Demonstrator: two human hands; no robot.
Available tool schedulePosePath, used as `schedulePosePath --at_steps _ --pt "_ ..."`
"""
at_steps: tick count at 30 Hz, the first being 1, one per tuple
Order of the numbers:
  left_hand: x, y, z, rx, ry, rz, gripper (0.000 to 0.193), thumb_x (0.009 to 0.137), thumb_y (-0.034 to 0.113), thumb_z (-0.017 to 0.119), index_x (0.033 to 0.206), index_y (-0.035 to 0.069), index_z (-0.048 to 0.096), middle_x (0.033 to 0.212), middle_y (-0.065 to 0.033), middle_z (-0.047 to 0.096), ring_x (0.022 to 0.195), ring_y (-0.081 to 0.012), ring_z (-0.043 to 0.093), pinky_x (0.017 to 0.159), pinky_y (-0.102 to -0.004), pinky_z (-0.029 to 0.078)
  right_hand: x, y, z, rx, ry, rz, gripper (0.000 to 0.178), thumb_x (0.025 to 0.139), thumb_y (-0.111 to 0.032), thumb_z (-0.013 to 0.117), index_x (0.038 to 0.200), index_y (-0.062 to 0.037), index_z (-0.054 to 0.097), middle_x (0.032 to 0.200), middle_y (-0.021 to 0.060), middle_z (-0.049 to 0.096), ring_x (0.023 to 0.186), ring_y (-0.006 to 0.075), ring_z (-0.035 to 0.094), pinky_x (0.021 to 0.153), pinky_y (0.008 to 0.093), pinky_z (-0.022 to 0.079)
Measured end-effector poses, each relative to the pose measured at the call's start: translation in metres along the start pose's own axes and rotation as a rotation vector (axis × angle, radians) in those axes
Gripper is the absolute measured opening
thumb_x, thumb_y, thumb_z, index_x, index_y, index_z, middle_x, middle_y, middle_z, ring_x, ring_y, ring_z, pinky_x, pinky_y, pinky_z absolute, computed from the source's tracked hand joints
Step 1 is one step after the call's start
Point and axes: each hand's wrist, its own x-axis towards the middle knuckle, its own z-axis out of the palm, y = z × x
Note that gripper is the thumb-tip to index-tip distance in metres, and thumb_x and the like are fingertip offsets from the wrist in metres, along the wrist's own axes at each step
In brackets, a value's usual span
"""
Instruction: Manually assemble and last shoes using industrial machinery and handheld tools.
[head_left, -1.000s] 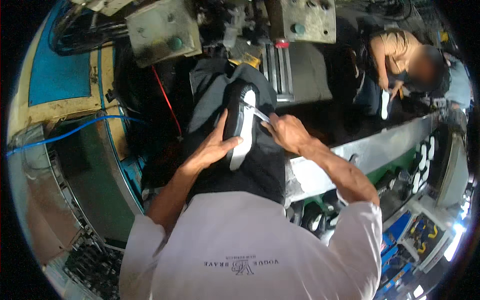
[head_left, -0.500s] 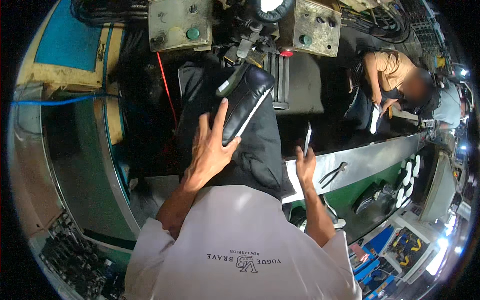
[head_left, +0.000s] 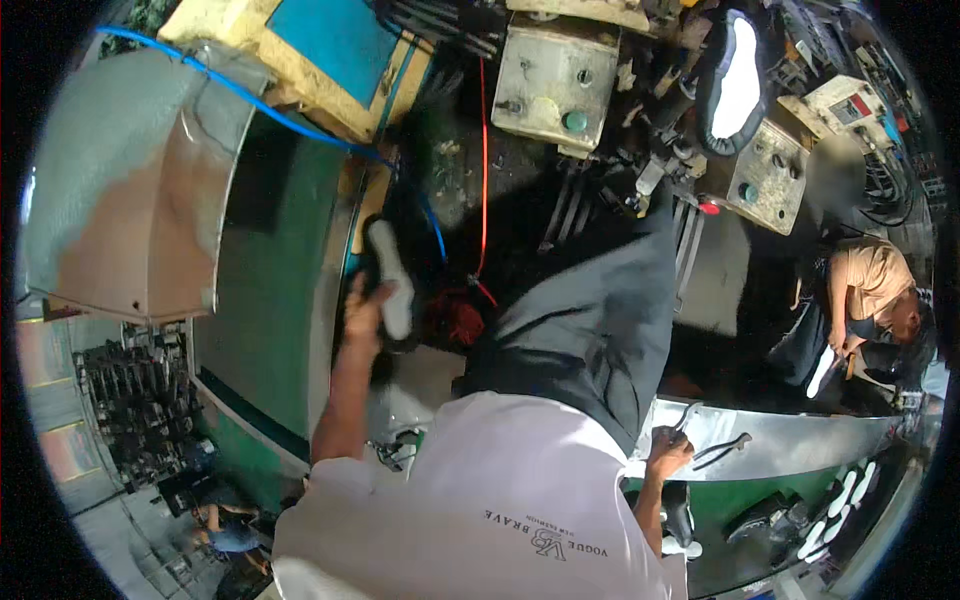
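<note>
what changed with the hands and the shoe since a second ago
The left hand has carried the shoe with the white sole off the lap, out to the person's left. The right hand let go of the shoe and dropped to the metal tray, closing on a tool there. The dark apron stays across the lap.

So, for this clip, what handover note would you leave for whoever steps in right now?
Left hand: stretched out to the left, gripping a shoe with a white sole.
Right hand: down at the metal bench, closed on a small metal tool; pliers lie beside it.
Done: the shoe is off the dark apron on the lap.
Left: the shoe is not yet set down. Another shoe sits on the machine ahead.
</note>
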Motion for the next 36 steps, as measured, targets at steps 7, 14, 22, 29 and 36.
schedulePosePath --at_steps 7,14,22,29,36 --pt "0.268 0.110 -0.244 1.081 0.421 0.815 0.036 0.091 0.020 0.085 0.116 -0.005 0.077 0.106 -0.0158 0.080 0.088 -0.0311 0.070 0.079 -0.0481 0.057 0.001 -0.023 0.022 0.042 -0.045 0.021 0.055 0.086 -0.025 0.088 0.131 0.0014 0.070 0.142 0.0274 0.064 0.131 0.0517 0.059 0.118 0.0588 0.043" --pt "0.333 0.131 0.014 0.604 -1.344 0.934 0.037 0.106 0.018 0.068 0.136 -0.003 0.074 0.118 -0.0169 0.079 0.119 -0.0304 0.072 0.099 -0.0391 0.064 -0.114 -0.004 -0.098 -0.026 0.421 0.587 0.038 0.096 -0.021 0.077 0.123 0.0052 0.073 0.126 0.0283 0.073 0.121 0.0432 0.069 0.109 0.0478 0.053" --pt "-0.007 0.001 0.332 0.403 -1.341 0.379 0.040 0.113 0.006 0.061 0.149 -0.009 0.058 0.141 -0.0237 0.067 0.127 -0.0288 0.070 0.111 -0.0379 0.058 -0.428 -0.072 -0.070 -0.156 -0.062 0.932 0.084 0.088 -0.039 0.090 0.155 -0.0024 0.055 0.153 0.0344 0.055 0.139 0.0490 0.057 0.116 0.0557 0.048" --pt "-0.137 -0.010 0.382 0.545 -1.478 0.304 0.040 0.110 0.006 0.063 0.147 -0.009 0.061 0.133 -0.0166 0.072 0.117 -0.0242 0.074 0.105 -0.0356 0.060 -0.290 -0.084 -0.055 -0.274 -0.168 0.712 0.102 0.088 -0.048 0.087 0.170 -0.0114 0.040 0.146 0.0306 0.058 0.128 0.0466 0.058 0.106 0.0590 0.047" --pt "-0.197 -0.032 0.354 0.699 -1.641 0.327 0.041 0.106 0.001 0.066 0.146 -0.004 0.064 0.130 -0.0158 0.074 0.116 -0.0206 0.074 0.107 -0.0316 0.055 -0.313 -0.081 -0.033 0.380 -0.184 0.864 0.124 0.083 -0.054 0.091 0.172 0.0041 0.027 0.155 0.0350 0.058 0.140 0.0443 0.062 0.116 0.0448 0.049"
